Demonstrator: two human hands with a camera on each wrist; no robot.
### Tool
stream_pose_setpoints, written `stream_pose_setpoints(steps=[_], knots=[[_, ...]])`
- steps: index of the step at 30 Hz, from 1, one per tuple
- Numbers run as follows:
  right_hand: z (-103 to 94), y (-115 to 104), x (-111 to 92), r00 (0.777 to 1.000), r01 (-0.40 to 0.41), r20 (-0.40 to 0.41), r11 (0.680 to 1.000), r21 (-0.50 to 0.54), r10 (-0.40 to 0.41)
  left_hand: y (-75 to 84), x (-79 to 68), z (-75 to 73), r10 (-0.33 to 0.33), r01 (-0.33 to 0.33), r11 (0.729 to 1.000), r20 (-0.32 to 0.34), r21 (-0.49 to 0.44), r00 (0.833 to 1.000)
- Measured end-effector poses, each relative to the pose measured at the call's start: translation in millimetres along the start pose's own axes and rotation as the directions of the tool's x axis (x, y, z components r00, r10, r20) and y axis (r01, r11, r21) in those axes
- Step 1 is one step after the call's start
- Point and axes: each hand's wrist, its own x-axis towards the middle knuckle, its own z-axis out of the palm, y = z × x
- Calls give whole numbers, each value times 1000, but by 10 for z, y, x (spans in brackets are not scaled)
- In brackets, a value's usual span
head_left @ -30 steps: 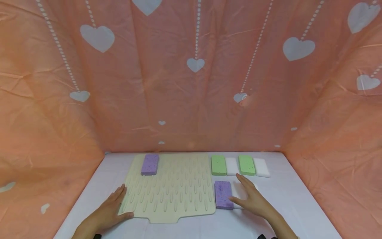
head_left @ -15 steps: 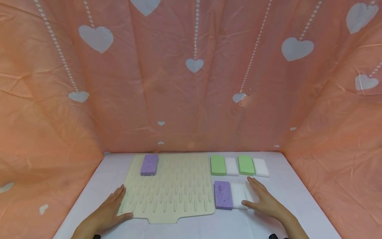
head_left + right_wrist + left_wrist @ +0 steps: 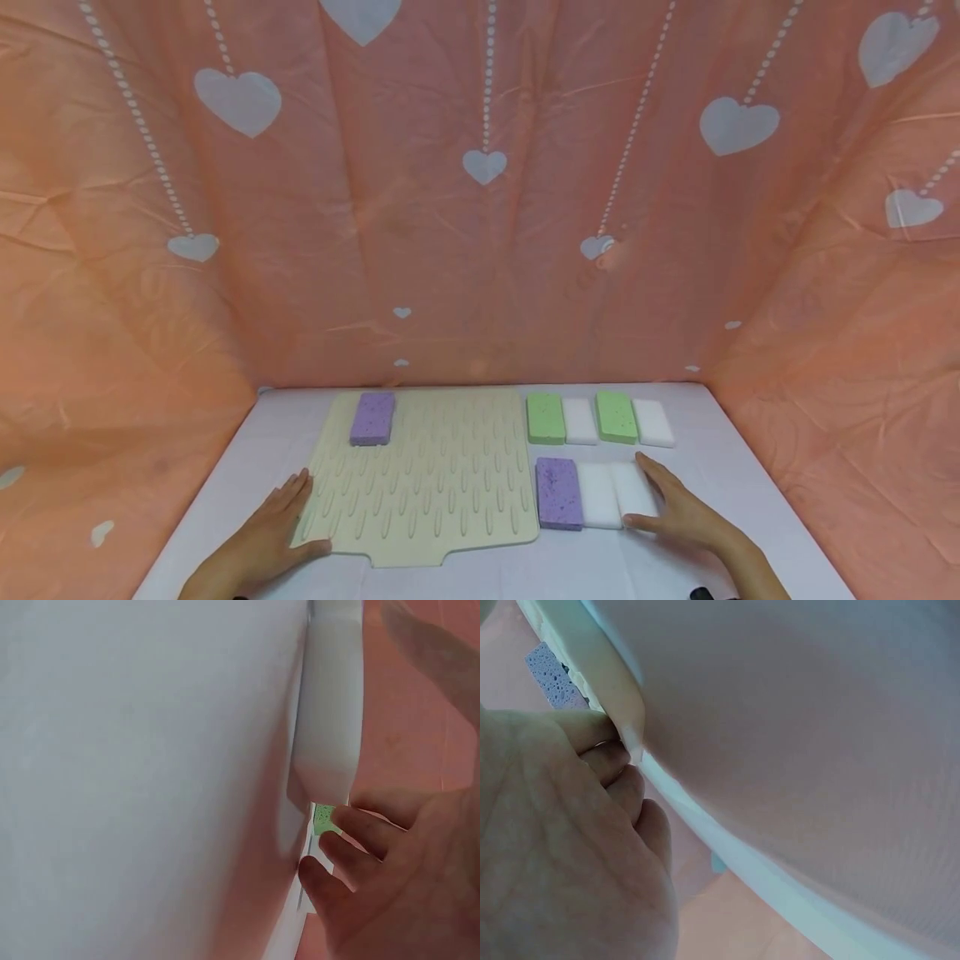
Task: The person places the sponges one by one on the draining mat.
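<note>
Right hand (image 3: 678, 512) is standing wide, thumb and fingers well parted, gripping nothing that shows; it is bracketing the right-hand white block (image 3: 636, 490) of the near row, thumb by the near edge, index finger by the far right corner. Whether skin is touching foam there, can't tell. Block is lying flat between thumb and index finger, its right side facing the palm. Left hand (image 3: 266, 529) is resting with fingers extended, thumb apart, not clasping anything; fingertips are touching the left edge of the cream ridged mat (image 3: 420, 500), thumb is lying at its near left corner.

Near row, all flat on the white table (image 3: 585, 571): middle white block (image 3: 599, 493) is sitting just left of the bracketed one, dark purple sponge (image 3: 558, 493) is sitting left of that, close beside the mat's right edge. Mat is occupying the left and centre, tab pointing toward the person.

Farther back, light purple sponge (image 3: 372, 418) is lying on the mat's far left part. Far row, right of the mat, left to right: first green sponge (image 3: 546, 418), white block (image 3: 580, 421), second green sponge (image 3: 617, 417), end white block (image 3: 653, 422). Behind everything, pink-orange cloth (image 3: 420, 208) is hanging, printed with pale hearts
</note>
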Motion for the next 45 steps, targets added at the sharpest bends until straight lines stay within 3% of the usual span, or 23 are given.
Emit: stream_pose_setpoints(steps=[11,26,35,45], knots=[[-20,45,7,999,23,34,1000,-20,-23,-27,12,14,-34,35,999,38,-14,999],[-56,76,-12,999,14,50,1000,-13,-13,-18,19,14,-29,30,999,19,-15,999],[-64,50,-22,999,32,19,999,-32,-32,-46,4,42,-17,17,999,13,-29,1000],[-61,-5,-2,988,115,-95,988,-102,-125,-28,13,24,-28,28,999,22,-32,999]])
